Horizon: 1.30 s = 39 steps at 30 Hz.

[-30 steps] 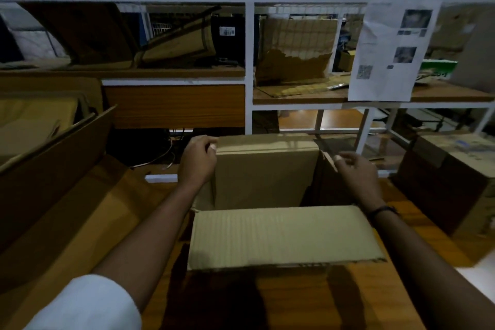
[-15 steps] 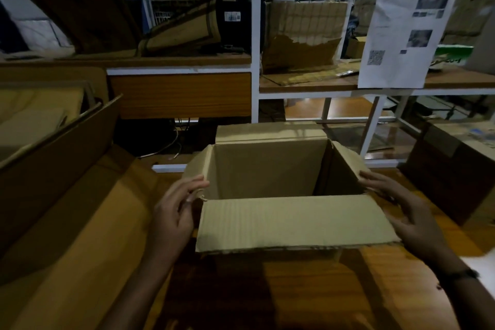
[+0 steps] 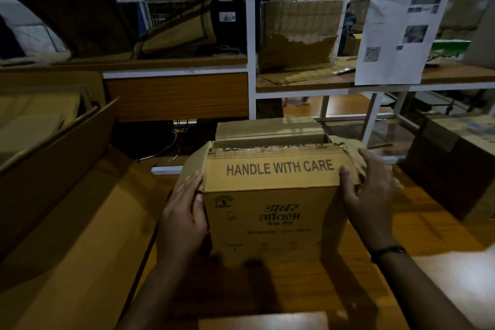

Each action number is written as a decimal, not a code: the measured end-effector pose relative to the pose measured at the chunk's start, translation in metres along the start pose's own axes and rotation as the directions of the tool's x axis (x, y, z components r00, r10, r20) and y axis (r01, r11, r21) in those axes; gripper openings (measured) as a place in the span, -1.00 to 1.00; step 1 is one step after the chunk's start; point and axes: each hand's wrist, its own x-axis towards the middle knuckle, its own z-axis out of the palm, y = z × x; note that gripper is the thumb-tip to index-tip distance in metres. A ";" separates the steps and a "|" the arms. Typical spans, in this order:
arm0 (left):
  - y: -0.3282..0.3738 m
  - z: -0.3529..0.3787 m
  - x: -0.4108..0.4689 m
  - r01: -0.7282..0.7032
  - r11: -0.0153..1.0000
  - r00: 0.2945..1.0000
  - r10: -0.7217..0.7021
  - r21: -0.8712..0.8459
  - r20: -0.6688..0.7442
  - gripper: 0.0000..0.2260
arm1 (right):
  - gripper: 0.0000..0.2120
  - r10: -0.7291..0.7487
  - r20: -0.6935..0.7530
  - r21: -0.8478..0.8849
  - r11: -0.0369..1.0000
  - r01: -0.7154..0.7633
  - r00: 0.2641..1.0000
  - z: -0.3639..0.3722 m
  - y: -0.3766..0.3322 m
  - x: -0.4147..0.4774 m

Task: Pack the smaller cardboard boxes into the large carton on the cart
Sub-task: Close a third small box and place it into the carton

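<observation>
While both hands clamp it from either side, the box (image 3: 270, 211) sits at the middle of the wooden table (image 3: 428, 233), right in front of the person; whether its base touches the wood I cannot tell. The left hand (image 3: 184, 214) holds it at nine o'clock: the fingers (image 3: 187, 185) lie nearly straight along the left side flap, and the thumb (image 3: 198, 199) hooks round the front corner. The right hand (image 3: 372, 195) holds it at three o'clock, thumb (image 3: 345, 178) pressed on the front face just under the printed flap, the other fingers spread and bent round the crumpled right flap. So the box is held tight between the two palms, with thumbs in front and fingers along the sides. Its near flap, marked HANDLE WITH CARE, tilts back over the opening, and the far flap stands up at twelve o'clock. A dark wristband (image 3: 388, 250) circles the right wrist. At nine o'clock from the box, well apart, a large carton (image 3: 53, 158) lies open. A darker box (image 3: 455, 166) stands at three o'clock. Beyond, at one o'clock, a sheet of paper (image 3: 396, 35) hangs on the white shelf frame (image 3: 250, 43).
</observation>
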 end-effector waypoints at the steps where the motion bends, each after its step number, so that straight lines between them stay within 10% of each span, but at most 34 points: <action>1: 0.002 0.001 -0.005 -0.008 0.999 1.000 0.009 0.036 -0.029 -0.59 | -0.52 -0.056 -0.052 -0.049 0.997 0.053 0.997 -0.001 -0.001 -0.004; 6: 0.012 0.012 -0.037 -0.065 0.979 0.985 0.093 0.191 -0.143 -0.59 | -0.60 -0.268 -0.087 -0.203 0.948 0.246 0.960 0.000 0.000 -0.048; 15: 0.002 0.034 -0.054 -0.018 0.999 0.993 0.013 0.046 0.117 0.02 | -0.15 -0.229 0.165 -0.008 0.972 0.233 0.959 0.018 0.020 -0.089; 27: 0.017 -0.001 0.002 -0.004 0.997 0.987 0.017 -0.079 0.162 -0.22 | -0.29 -0.252 0.263 -0.118 0.950 0.290 0.931 0.000 -0.042 -0.034; 39: 0.013 -0.027 0.012 0.095 0.994 0.911 -0.110 0.058 0.397 0.05 | -0.04 -0.108 0.496 -0.236 0.938 0.253 0.861 0.009 -0.078 -0.036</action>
